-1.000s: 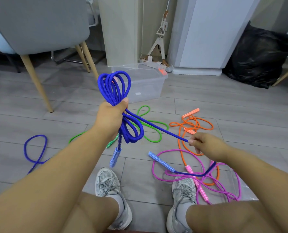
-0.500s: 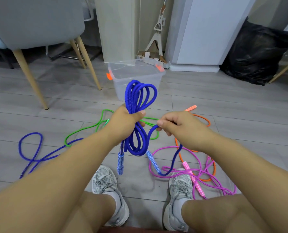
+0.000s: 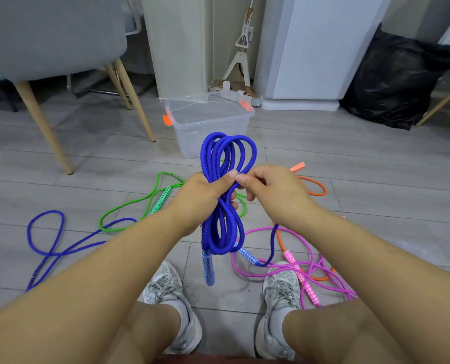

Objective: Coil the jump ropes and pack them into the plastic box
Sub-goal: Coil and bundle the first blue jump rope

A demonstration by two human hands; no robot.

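Five ropes are in view and, as far as I can see, none of them is in the box (image 3: 192, 137) yet. It stands open on the floor ahead of you, just beyond the coil, and its clear walls show nothing inside. So the larger part of the task is left.

The blue rope (image 3: 225, 206) is the only one in work, and I judge it nearly coiled. Several long loops are gathered in your left hand (image 3: 205, 198), whose fingers are wrapped round the middle of the bundle, and you hold it upright in the air above your shoes (image 3: 166, 290). Your right hand (image 3: 271, 190) is closed too, pinching the free strand just beside the left thumb. Only a short tail remains (it drops from under the right hand to the second handle (image 3: 248, 256), which lies on the floor). The first handle (image 3: 208, 270) hangs below the loops. After this tail the bundle must go into the box, and then four more ropes wait.

Around you are a grey chair (image 3: 53, 35) at far left, a black bag (image 3: 397, 82) at far right and a mop (image 3: 241, 48) leaning behind the box. None of them blocks the way to the box.

On the floor the purple rope (image 3: 47, 240) and the green rope (image 3: 129, 208) lie at the left. The pink rope (image 3: 310, 269) and the orange rope (image 3: 313, 185) lie at the right, tangled over each other. The blue tail lies among the pink loops, so it may drag them.
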